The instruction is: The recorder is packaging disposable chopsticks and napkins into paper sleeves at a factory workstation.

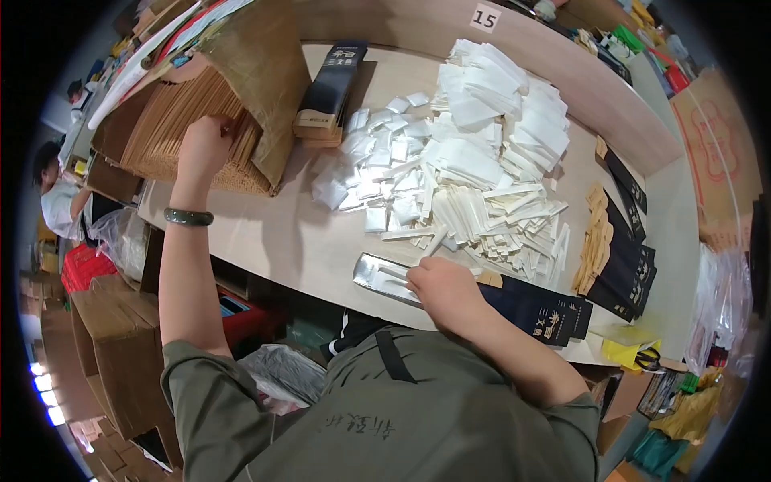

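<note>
Pale tabletop, low wall round far edge. L hand curled over brown stack in ctn, L edge; grip unclear. R hand fingers bent at silver pkt, near edge; can't tell if pinched. White pkts mid. Co-worker far L.

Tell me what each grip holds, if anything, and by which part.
Right grip: the shiny packet, by its right end. Left grip: over the brown stack; cannot tell whether it holds any piece.
</note>
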A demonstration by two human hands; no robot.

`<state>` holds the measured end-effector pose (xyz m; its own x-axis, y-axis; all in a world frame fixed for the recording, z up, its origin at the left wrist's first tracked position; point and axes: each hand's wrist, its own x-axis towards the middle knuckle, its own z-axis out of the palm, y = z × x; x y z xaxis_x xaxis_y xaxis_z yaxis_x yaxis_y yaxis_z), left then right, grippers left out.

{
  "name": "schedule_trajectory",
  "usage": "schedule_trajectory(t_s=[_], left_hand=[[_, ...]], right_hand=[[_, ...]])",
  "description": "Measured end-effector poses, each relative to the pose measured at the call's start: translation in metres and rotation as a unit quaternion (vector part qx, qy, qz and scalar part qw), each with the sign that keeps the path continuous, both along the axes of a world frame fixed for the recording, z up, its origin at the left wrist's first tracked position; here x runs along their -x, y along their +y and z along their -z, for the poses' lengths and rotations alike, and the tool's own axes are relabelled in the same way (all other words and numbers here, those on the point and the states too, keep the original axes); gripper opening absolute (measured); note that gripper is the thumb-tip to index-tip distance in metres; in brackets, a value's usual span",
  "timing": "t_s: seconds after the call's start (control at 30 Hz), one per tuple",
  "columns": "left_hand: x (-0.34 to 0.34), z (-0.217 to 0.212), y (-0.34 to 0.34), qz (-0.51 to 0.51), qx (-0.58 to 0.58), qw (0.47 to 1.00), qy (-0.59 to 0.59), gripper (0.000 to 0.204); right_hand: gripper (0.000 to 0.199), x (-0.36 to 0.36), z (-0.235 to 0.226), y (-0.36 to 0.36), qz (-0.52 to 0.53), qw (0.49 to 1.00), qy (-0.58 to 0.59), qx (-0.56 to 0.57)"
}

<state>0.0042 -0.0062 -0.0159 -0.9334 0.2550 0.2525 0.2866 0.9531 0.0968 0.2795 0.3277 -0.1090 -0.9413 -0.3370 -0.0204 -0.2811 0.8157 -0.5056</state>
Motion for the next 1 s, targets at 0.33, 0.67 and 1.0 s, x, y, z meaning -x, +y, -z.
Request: schedule_trajectory(t_s=[0.33, 0.67, 1.0], left_hand=[[-0.096, 0.034, -0.022, -0.089, -0.459, 0.879, 0.092, 0.017], [-0.171, 0.106, 0.046, 0.083, -0.333, 0.827, -0.446, 0.008], [-0.238, 0.121, 0.172, 0.100, -0.341, 0.922, -0.155, 0.023]], right_hand=[[0.025, -0.029, -0.012, 0.023, 0.118, 0.984, 0.126, 0.039], [0.036, -0.070, 0.001, 0.058, 0.050, 0.994, 0.093, 0.020], [0.043, -0.053, -0.003, 0.045, 0.082, 0.991, 0.106, -0.011]])
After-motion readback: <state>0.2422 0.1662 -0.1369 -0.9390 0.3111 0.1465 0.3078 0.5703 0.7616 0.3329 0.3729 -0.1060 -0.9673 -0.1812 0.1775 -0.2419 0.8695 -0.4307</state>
